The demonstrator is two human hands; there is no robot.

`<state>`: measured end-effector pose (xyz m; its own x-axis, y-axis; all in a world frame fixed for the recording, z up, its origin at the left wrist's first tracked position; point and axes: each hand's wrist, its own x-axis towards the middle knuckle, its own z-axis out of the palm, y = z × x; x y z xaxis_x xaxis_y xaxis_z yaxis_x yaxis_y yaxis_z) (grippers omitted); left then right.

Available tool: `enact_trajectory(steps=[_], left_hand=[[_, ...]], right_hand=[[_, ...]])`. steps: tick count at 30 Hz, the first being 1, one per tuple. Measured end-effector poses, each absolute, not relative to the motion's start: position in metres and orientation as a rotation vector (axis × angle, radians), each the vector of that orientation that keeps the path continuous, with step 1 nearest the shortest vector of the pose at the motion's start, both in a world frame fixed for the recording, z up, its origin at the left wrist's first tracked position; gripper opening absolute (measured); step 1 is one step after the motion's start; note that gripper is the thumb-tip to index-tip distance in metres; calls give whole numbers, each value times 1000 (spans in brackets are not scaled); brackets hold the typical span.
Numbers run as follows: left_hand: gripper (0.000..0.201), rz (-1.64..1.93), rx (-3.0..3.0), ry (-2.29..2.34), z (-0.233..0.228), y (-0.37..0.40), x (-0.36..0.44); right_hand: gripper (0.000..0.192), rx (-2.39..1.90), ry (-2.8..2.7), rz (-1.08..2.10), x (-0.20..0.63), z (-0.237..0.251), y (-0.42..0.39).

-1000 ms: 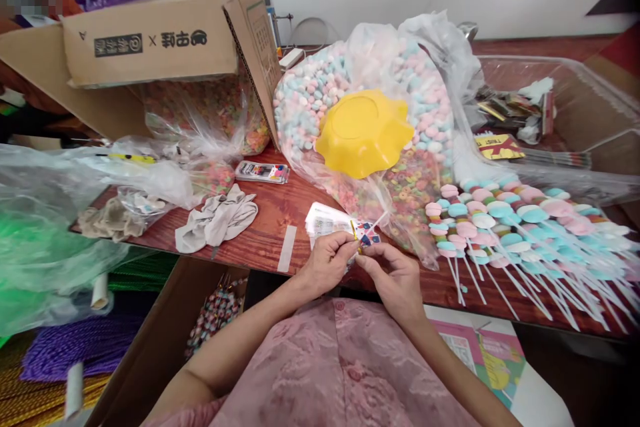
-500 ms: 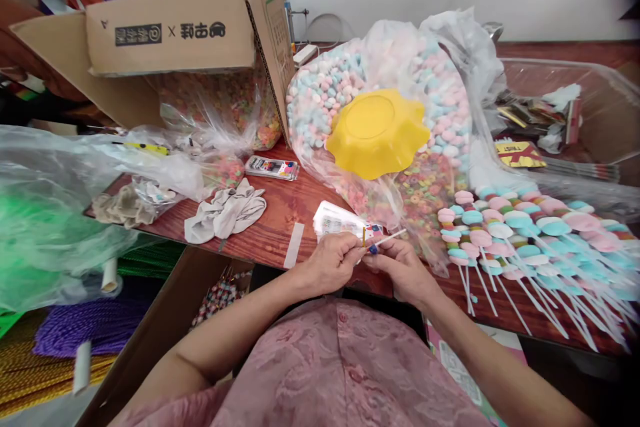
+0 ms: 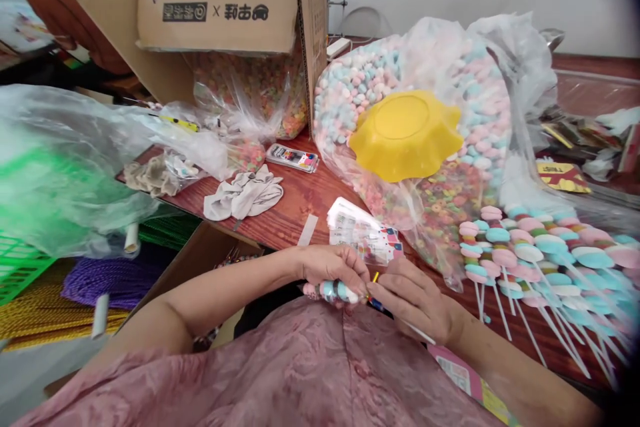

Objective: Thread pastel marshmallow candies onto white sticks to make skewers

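Observation:
A candy skewer (image 3: 333, 291) of pink, blue and white marshmallow-like pieces, apparently in clear wrap, lies across my lap side of the table edge. My left hand (image 3: 337, 268) is closed around its candy end. My right hand (image 3: 417, 300) is closed at the neck of the skewer, fingertips pinching by a thin yellow twist tie (image 3: 375, 277) and a small dark blue piece (image 3: 375, 303). The white stick (image 3: 423, 333) comes out below the right hand. Just beyond my hands lies a fanned stack of printed cards (image 3: 363, 230).
Many candy skewers (image 3: 530, 253) are piled at the right. A yellow scalloped bowl (image 3: 405, 133) sits upside down on bagged marshmallows (image 3: 370, 73). Gloves (image 3: 245, 193), a cardboard box (image 3: 220, 13) and a green basket (image 3: 23, 260) are leftward. Another person (image 3: 65, 7) is at the far left.
My hands have come lower and closer to my body. The skewer's candy end now shows under my left hand, and the stick points down to the right. The view has turned left.

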<state>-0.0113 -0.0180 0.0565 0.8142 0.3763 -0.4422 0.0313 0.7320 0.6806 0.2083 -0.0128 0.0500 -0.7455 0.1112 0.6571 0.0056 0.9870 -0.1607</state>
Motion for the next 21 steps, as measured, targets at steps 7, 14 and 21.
enact_trajectory(steps=[7, 14, 21], left_hand=[[23, 55, 780, 493, 50, -13, -17], [35, 3, 941, 522, 67, -2, -20], [41, -84, 1577, 744, 101, 17, -46]], right_hand=[[23, 59, -2409, 222, 195, 64, -14], [22, -106, -2458, 95, 186, 73, -11], [27, -83, -2623, -165, 183, 93, -15]])
